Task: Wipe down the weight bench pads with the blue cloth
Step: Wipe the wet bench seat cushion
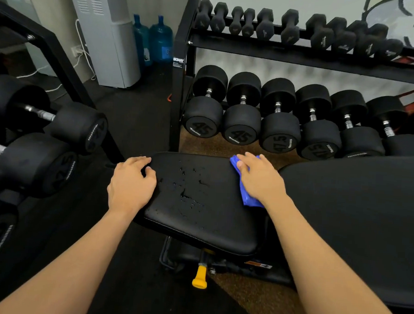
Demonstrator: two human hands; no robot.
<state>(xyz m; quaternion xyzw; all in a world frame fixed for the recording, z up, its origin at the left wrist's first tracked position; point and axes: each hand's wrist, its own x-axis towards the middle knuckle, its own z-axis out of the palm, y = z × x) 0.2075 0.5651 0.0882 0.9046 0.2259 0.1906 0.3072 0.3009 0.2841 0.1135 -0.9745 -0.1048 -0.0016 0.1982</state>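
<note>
The black seat pad of the weight bench lies in the middle, with wet droplets scattered across its top. My right hand presses flat on the blue cloth at the pad's far right edge. At the pad's far left corner my left hand rests with curled fingers on the edge and holds nothing else. The larger black back pad stretches away on the right, apart from both hands.
A black rack with several heavy dumbbells stands just beyond the bench. More dumbbells sit on a second rack at the left. A yellow adjustment knob sticks out under the seat. Blue water jugs stand at the back.
</note>
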